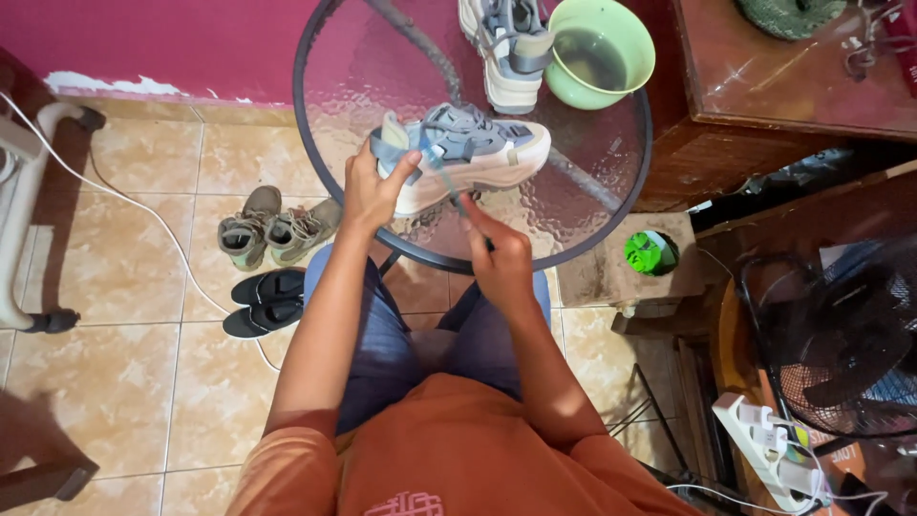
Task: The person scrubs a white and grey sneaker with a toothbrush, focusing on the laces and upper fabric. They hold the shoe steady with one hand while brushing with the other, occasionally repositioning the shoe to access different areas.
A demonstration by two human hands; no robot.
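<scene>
A grey and cream sneaker (478, 148) lies on its side on a round glass table (592, 182). My left hand (368, 186) grips the sneaker's heel. My right hand (499, 253) holds a thin brush (447, 182) whose tip touches the side of the sneaker. The matching sneaker (506, 48) stands at the table's far side, next to a light green bowl (602, 48) holding dark water.
A pair of grey-brown shoes (272, 229) and black sandals (263, 301) sit on the tiled floor to the left. A white cable runs across the floor. On the right are a wooden cabinet (764, 96), a green cap (651, 253), a black fan (841, 334) and a power strip (769, 449).
</scene>
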